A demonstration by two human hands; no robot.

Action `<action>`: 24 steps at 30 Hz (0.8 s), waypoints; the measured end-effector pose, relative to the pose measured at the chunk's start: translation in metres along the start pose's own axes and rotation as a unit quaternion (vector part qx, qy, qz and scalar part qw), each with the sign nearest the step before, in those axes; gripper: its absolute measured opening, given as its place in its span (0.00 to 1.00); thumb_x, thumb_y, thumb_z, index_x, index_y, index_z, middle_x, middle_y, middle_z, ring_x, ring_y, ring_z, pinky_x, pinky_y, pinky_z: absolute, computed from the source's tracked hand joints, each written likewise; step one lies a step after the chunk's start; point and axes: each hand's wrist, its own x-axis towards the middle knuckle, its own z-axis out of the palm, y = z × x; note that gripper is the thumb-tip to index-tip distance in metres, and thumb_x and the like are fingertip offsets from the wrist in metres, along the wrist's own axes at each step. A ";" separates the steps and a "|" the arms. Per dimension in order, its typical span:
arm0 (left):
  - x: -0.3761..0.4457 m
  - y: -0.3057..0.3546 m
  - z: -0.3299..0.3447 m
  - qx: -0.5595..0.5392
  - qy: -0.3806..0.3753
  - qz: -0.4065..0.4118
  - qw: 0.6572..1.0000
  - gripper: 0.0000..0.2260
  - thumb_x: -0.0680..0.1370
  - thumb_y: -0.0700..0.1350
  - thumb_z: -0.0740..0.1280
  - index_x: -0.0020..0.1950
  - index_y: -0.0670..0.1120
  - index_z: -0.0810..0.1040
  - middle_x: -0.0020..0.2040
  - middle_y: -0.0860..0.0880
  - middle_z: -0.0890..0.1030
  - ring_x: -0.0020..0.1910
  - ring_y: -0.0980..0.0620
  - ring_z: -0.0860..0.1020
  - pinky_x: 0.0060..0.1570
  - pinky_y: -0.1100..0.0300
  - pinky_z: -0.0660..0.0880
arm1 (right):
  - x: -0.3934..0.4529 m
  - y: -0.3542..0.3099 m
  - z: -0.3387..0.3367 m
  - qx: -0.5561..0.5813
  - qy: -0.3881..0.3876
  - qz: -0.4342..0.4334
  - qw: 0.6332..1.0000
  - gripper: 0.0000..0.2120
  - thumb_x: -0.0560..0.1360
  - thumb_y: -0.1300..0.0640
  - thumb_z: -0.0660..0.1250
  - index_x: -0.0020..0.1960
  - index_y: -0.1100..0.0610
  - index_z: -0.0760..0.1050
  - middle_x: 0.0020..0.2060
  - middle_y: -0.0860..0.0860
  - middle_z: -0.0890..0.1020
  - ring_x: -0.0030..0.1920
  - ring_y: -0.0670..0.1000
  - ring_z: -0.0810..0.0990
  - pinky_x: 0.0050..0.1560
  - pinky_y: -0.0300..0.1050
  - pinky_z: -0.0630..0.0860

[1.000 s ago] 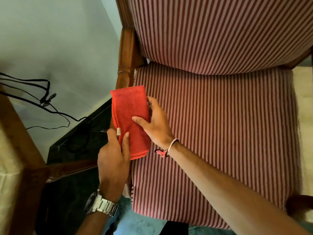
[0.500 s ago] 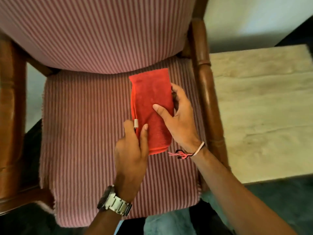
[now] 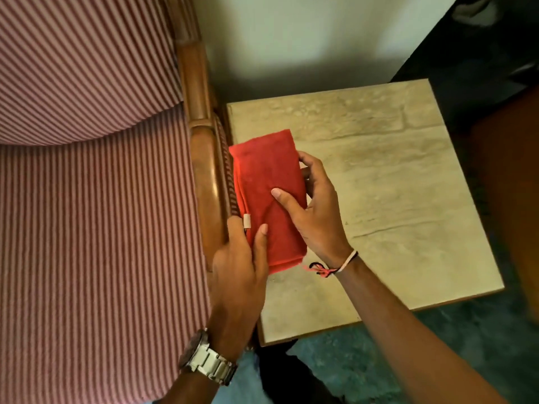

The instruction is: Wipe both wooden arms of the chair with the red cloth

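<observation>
Bare forearms; a silver metal link watch (image 3: 208,363) circles the left wrist, a red-black-white thread band (image 3: 332,265) the right.

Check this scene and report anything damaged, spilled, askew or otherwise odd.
Nothing stands out. The red cloth is neatly folded and held in both hands, the left hand at its near end and the right hand along its side, beside the wooden arm of the striped chair. The pale side table shows no spill.
</observation>
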 end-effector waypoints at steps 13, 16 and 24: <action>-0.004 -0.047 0.134 0.078 -0.106 -0.219 0.967 0.15 0.84 0.53 0.59 0.59 0.41 0.67 0.47 0.37 0.83 0.43 0.35 0.82 0.38 0.44 0.79 | 0.027 0.138 -0.036 -0.122 -0.100 0.120 0.980 0.30 0.80 0.64 0.67 0.79 0.53 0.62 0.60 0.55 0.77 0.57 0.57 0.82 0.61 0.52 0.81; -0.003 -0.048 0.140 0.091 -0.084 -0.251 0.960 0.17 0.82 0.55 0.64 0.60 0.43 0.66 0.51 0.41 0.82 0.48 0.37 0.83 0.39 0.47 0.78 | 0.018 0.139 -0.040 -0.297 -0.084 -0.021 0.951 0.27 0.80 0.61 0.65 0.77 0.49 0.64 0.66 0.55 0.70 0.55 0.55 0.80 0.50 0.51 0.83; 0.008 -0.056 0.139 0.329 -0.156 -0.055 0.930 0.22 0.82 0.55 0.62 0.75 0.52 0.65 0.70 0.44 0.71 0.65 0.44 0.73 0.60 0.48 0.74 | -0.007 0.142 -0.040 -0.501 -0.207 -0.108 0.834 0.20 0.75 0.61 0.70 0.68 0.57 0.77 0.66 0.58 0.79 0.62 0.60 0.80 0.55 0.54 0.80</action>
